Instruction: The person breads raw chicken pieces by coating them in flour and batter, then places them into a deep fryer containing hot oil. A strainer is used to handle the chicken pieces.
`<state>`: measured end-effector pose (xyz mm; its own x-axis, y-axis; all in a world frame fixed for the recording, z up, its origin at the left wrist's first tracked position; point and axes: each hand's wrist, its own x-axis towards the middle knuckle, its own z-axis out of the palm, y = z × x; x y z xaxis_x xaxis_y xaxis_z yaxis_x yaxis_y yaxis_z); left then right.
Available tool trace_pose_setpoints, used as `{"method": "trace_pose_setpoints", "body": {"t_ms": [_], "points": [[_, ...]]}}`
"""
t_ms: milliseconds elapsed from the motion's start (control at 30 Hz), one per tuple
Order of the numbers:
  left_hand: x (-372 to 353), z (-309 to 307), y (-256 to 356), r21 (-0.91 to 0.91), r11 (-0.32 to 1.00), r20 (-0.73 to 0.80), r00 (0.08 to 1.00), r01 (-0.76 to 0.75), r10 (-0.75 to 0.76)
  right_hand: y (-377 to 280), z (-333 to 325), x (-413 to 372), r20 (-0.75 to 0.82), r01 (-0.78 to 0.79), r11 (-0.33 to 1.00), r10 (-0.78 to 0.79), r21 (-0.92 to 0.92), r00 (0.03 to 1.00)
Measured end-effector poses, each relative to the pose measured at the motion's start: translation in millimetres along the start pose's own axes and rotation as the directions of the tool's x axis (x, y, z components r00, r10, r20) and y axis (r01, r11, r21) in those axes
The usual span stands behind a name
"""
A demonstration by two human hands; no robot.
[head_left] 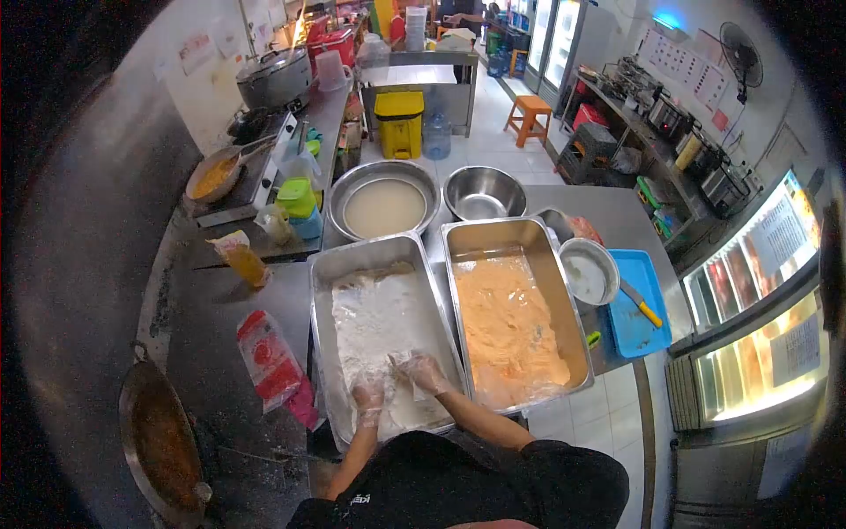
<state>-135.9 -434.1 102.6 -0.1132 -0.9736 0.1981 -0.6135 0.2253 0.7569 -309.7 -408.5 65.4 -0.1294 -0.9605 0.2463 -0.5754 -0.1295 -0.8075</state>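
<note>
My left hand (368, 393) and my right hand (426, 374) both wear clear plastic gloves and work low in a deep steel tray (328, 304) of white flour (374, 322). The left hand dips into the flour near the front left, its fingers mostly buried. Just to its right, the right hand reaches in with fingers curled together at a flour-coated lump; what it holds I cannot tell. Pale, coated pieces (388, 270) lie at the tray's far end. Alongside stands a second steel tray (567, 304) with an orange batter-like mass (511, 317).
Behind the trays are a wide basin of cloudy liquid (385, 204) and a steel bowl (484, 206). To the right, a yellow-handled knife (648, 310) lies over a blue tray (630, 331) beside a pot (588, 273). On the left are a red-and-white packet (269, 357) and a wok (159, 445).
</note>
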Motion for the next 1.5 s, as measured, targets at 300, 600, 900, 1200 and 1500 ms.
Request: {"method": "trace_pose_setpoints", "body": {"t_ms": [300, 600, 900, 1200, 1500], "points": [[2, 2, -2, 0.023, 1.0, -0.008, 1.0, 0.013, -0.013, -42, -31, 6, 0.141, -0.273, 0.925, 0.244, 0.262, 0.96], [7, -10, 20, -0.034, 0.993, 0.031, 0.993, 0.115, -0.114, 26, 22, -6, 0.024, -0.203, 0.962, 0.202, 0.182, 0.979], [1, 25, -43, 0.16, 0.975, -0.061, 0.984, -0.154, 0.166, -51, -35, 4, 0.075, 0.012, 0.999, -0.016, 0.049, 0.997], [5, 5, -12, 0.039, 0.999, -0.036, 0.999, -0.012, 0.013, -33, -20, 1, 0.08, -0.122, 0.945, 0.103, 0.302, 0.992], [18, -5, 8, 0.107, 0.972, -0.02, 0.978, 0.208, -0.207, -65, -45, 13, -0.207, -0.282, 0.904, 0.358, 0.322, 0.91]]}}
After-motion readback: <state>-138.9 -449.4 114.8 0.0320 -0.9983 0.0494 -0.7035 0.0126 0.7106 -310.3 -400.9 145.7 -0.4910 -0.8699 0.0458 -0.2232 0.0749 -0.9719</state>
